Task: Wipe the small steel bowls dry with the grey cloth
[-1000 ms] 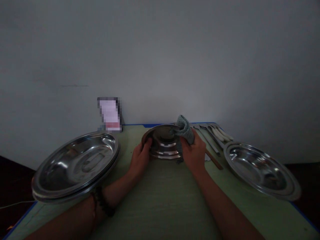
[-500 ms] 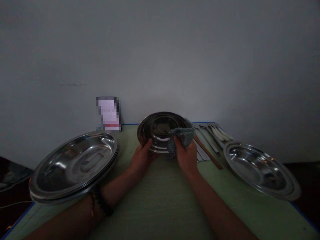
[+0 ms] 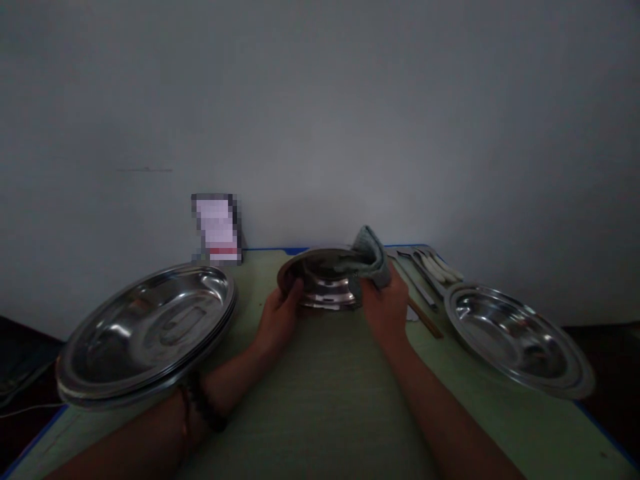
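Note:
A round, shiny metal plate [image 3: 325, 293] is held tilted above the middle of the table. My left hand [image 3: 281, 313] grips its left edge, thumb on the inner face and fingers out of sight beneath. At the right edge, my right hand [image 3: 385, 303] clasps a grey-green cloth [image 3: 370, 257], which is folded over the rim and touches the metal. Part of the plate's far side is covered by the cloth. Dark beads circle my left wrist.
Stacked metal dishes [image 3: 150, 327] stand left, and another metal dish [image 3: 520, 340] lies right. Between it and my right hand are wooden chopsticks [image 3: 425, 319] and several white-handled utensils [image 3: 440, 265]. A blurred-out upright device [image 3: 217, 227] leans against the wall behind the green table [image 3: 310, 400].
The plate has tipped to a flatter angle, so its inner face shows less. My right hand has shifted slightly right, and the cloth now sticks up higher over the rim.

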### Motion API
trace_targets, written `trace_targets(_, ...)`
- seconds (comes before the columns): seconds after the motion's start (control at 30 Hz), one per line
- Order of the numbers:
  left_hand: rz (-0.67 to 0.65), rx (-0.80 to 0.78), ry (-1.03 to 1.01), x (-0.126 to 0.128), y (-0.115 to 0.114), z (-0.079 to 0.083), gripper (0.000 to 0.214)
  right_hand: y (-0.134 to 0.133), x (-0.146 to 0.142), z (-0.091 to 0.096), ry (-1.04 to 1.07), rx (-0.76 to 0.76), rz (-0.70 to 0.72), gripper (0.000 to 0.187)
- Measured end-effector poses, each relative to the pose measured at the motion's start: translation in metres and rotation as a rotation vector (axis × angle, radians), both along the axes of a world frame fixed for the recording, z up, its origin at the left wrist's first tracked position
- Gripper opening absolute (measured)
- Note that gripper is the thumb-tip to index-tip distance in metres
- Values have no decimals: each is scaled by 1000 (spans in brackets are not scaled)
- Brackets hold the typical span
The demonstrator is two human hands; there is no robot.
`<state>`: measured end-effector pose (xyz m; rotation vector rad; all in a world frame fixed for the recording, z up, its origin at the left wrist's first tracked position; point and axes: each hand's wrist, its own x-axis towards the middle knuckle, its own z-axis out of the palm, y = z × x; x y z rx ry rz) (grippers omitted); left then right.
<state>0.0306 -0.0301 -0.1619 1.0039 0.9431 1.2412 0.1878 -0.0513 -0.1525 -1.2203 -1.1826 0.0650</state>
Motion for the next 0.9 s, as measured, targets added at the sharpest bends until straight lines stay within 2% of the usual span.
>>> trace_targets(0.2, -43, -54, -21, 5, 3, 1, 32, 2, -14, -10, 128, -118, 35, 23)
trace_targets(0.33, -45, -15, 75, 6, -2, 0, 33, 3, -2, -3, 127, -60, -2, 18)
trace_targets(0.43, 20, 44, 176, 5, -5, 0, 27, 2, 6, 4, 97, -6, -7, 17)
trace_targets(0.53, 101, 105, 223, 0, -4, 0, 23, 0, 7, 7, 68, -32, 35, 20)
trace_targets(0.7, 133, 165, 167, -5, 4, -10, 34, -1, 1, 4, 40, -37, 122, 34)
trace_targets(0.77, 144, 136, 138, -5, 6, -13, 38, 0, -3, 0, 65, -37, 125, 31)
trace_targets(0.83, 137, 99, 107, -3, 6, -14, 43, 2, -9, -5, 121, -86, 132, 22)
trace_targets(0.9, 122, 63, 68, 0, 6, -14, 47, 2, -16, -11, 185, -148, 142, 22)
